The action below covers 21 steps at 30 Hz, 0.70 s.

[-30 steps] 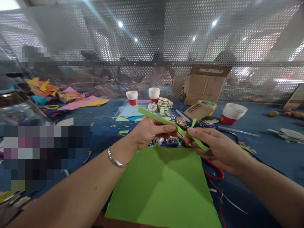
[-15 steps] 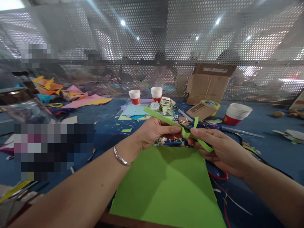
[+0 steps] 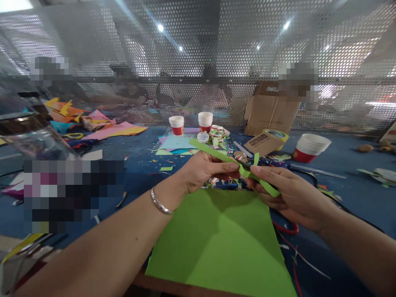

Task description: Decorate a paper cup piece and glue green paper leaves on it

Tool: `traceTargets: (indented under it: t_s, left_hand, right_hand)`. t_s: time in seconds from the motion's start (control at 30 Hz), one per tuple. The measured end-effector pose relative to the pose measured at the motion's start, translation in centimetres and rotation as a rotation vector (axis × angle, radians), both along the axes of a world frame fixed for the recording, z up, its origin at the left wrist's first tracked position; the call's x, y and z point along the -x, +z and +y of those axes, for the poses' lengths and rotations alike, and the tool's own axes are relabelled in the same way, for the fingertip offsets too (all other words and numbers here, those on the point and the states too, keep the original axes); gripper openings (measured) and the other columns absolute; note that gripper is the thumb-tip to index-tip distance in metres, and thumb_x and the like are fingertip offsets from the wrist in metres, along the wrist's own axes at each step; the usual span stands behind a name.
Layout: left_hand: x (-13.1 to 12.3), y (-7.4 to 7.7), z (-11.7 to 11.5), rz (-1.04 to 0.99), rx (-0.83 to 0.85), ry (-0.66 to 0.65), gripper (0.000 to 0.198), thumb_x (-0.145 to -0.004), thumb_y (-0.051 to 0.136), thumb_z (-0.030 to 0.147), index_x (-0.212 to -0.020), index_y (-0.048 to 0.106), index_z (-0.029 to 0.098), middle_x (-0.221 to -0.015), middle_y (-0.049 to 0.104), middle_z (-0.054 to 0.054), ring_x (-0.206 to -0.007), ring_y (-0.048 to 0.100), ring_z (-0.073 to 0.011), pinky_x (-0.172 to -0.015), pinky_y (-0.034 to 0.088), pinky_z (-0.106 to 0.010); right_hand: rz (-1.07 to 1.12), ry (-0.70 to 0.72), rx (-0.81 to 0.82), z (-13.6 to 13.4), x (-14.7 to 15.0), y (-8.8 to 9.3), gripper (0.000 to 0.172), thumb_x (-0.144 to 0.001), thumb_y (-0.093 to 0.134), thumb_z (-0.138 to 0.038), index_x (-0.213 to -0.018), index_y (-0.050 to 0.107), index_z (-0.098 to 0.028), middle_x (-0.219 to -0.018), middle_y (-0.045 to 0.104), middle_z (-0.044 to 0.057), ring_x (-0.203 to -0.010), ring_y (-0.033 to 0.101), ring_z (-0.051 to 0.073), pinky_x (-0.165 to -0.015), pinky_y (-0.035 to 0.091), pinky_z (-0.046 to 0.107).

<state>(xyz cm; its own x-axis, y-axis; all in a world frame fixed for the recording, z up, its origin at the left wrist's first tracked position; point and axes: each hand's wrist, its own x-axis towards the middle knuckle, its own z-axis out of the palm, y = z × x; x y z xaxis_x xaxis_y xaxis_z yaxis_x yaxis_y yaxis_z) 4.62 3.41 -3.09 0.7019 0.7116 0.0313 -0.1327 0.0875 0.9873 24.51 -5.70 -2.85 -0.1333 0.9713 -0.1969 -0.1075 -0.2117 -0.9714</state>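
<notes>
My left hand (image 3: 210,171) is closed on a narrow green paper strip (image 3: 208,149), pinching it between thumb and fingers. The strip's flat end sticks up to the left past the knuckles. Its other part curls and bends beside my right hand (image 3: 286,192), which pinches it with thumb and forefinger. One short end stands up between the hands, and another slants down over the right fingers. A dark, thin thing (image 3: 244,166) shows behind the strip, too hidden to name. Below both hands lies a large green sheet (image 3: 222,243).
Stacked paper cups (image 3: 312,147) stand right, with more cups (image 3: 176,125) behind. A cardboard box (image 3: 270,113), yellow tape roll (image 3: 280,138) and cut scraps lie beyond my hands. Coloured paper (image 3: 116,130) and a clear jar (image 3: 37,140) are left. A red loop (image 3: 287,227) lies under my right wrist.
The whole view has shifted slightly, so things sit a little farther right. Both hands keep nearly the same pinch on the green strip.
</notes>
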Motion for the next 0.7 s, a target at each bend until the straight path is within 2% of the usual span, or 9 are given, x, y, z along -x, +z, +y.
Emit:
traceTargets:
  t_s: [0.13, 0.2, 0.4, 0.7]
  left_hand:
    - [-0.02, -0.25, 0.20, 0.011, -0.027, 0.008, 0.024, -0.072, 0.090, 0.036, -0.082, 0.082, 0.017, -0.080, 0.078, -0.006, -0.067, 0.067, -0.0116, -0.065, 0.050, -0.024]
    - [-0.02, -0.40, 0.28, 0.010, -0.026, 0.005, 0.024, -0.073, 0.090, 0.036, -0.083, 0.082, 0.017, -0.081, 0.079, -0.006, -0.069, 0.068, -0.0122, -0.066, 0.051, -0.024]
    - [-0.12, -0.60, 0.24, -0.047, 0.042, -0.039, 0.022, -0.070, 0.092, 0.031, -0.082, 0.082, 0.016, -0.081, 0.079, -0.006, -0.073, 0.071, -0.0125, -0.074, 0.055, -0.025]
    - [-0.36, -0.41, -0.02, -0.088, 0.063, -0.043, 0.020, -0.068, 0.092, 0.028, -0.078, 0.081, 0.016, -0.077, 0.078, -0.004, -0.070, 0.070, -0.0121, -0.077, 0.057, -0.028]
  right_hand:
    - [0.007, 0.019, 0.008, 0.03, -0.12, -0.15, 0.042, -0.082, 0.077, -0.056, -0.077, 0.069, -0.015, -0.053, 0.037, -0.007, -0.044, 0.017, 0.004, -0.039, 0.007, 0.021]
    - [0.012, 0.030, 0.010, 0.09, -0.18, -0.26, 0.041, -0.084, 0.075, -0.055, -0.079, 0.069, -0.015, -0.053, 0.039, -0.007, -0.044, 0.016, 0.003, -0.038, 0.007, 0.021]
    - [0.034, 0.054, 0.021, 0.12, -0.14, -0.31, 0.041, -0.087, 0.072, -0.055, -0.076, 0.069, -0.015, -0.051, 0.033, -0.008, -0.043, 0.017, 0.003, -0.038, 0.009, 0.020]
    - [0.046, 0.065, 0.021, -0.10, -0.26, -0.44, 0.040, -0.088, 0.071, -0.054, -0.079, 0.068, -0.015, -0.051, 0.032, -0.008, -0.044, 0.016, 0.004, -0.039, 0.009, 0.020]
